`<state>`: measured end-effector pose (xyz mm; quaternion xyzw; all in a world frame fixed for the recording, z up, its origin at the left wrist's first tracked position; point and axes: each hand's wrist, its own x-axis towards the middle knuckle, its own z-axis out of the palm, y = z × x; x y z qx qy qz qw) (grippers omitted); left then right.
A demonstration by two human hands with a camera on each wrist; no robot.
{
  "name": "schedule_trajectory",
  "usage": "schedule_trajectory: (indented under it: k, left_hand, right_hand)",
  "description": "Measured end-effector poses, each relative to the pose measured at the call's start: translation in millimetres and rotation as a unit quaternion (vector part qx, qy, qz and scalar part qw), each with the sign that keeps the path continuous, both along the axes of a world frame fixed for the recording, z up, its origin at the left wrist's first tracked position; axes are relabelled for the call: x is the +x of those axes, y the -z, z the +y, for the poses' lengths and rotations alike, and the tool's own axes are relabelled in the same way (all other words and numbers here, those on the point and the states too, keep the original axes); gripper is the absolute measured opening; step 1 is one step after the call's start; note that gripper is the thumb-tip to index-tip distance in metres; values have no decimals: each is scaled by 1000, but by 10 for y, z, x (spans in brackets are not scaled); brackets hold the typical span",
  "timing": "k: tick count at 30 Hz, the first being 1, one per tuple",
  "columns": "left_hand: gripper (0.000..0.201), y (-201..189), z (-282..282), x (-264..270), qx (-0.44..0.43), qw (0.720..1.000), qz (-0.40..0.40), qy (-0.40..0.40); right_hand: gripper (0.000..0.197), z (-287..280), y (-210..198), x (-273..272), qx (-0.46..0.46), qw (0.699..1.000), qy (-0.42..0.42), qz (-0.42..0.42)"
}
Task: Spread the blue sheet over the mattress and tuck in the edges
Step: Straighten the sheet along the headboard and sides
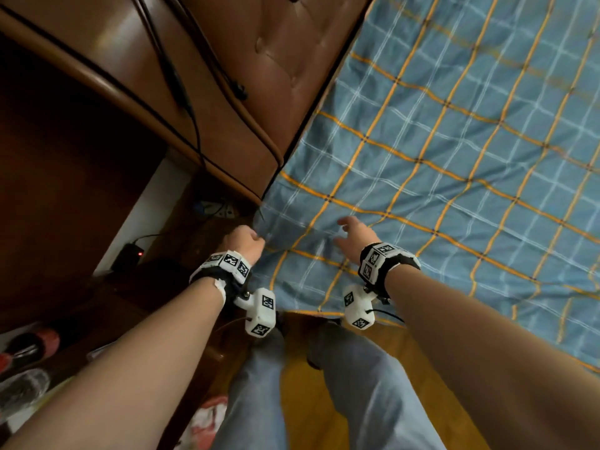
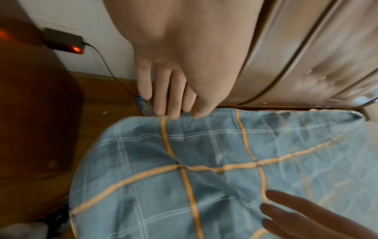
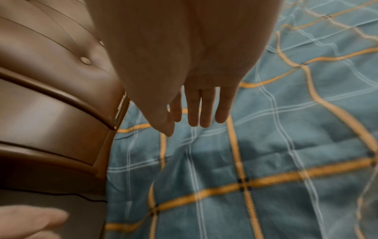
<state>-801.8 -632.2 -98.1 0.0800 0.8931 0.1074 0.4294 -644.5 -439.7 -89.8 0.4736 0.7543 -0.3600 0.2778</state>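
At the far left, well apart from the bed, a dark charger (image 1: 130, 254) with a red light sits on the floor by the wall, its cable trailing toward a power strip (image 1: 217, 209) near the headboard's foot. The padded brown headboard (image 1: 246, 92) rises next, with black cables hanging over it.

The left hand (image 1: 244, 242) is at the bed's corner where headboard and side edge meet. From the head view it looks curled on the cloth; the left wrist view shows the fingers (image 2: 161, 97) fairly straight, tips at the sheet's corner edge, so I cannot tell whether it pinches the fabric or only pushes it down.

The right hand (image 1: 354, 232) is just beside it, fingers spread and relaxed, holding nothing, low over or lightly on the sheet.

The blue plaid sheet (image 1: 454, 151) already covers the mattress across everything in view, lying mostly flat with mild wrinkles near the 2 hands. Spreading looks essentially done. Along the near side the sheet's edge (image 1: 324, 311) hangs loose over the side, not yet tucked, so I judge that tucking has barely begun at this corner and the remaining edges are left, those out of view unknown.
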Motion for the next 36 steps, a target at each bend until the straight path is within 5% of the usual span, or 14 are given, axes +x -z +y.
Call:
schedule_trajectory:
  k: [9, 15, 24, 31, 36]
  left_hand:
    - [33, -96, 919, 21, 110, 992, -38, -43]
    - [37, -38, 1591, -63, 83, 996, 20, -23]
    - [38, 390, 2196, -279, -15, 997, 74, -2]
    - [31, 656, 2216, -459, -60, 990, 82, 100]
    - [28, 602, 2215, -468, -51, 996, 62, 50]
  right_hand:
    - [46, 674, 4, -222, -15, 999, 2, 37]
    - [45, 1288, 92, -382, -12, 995, 55, 81]
    - [44, 1815, 536, -877, 7, 997, 70, 41]
    - [45, 1872, 806, -1064, 86, 991, 91, -38]
    - [33, 1879, 774, -1176, 76, 992, 95, -42]
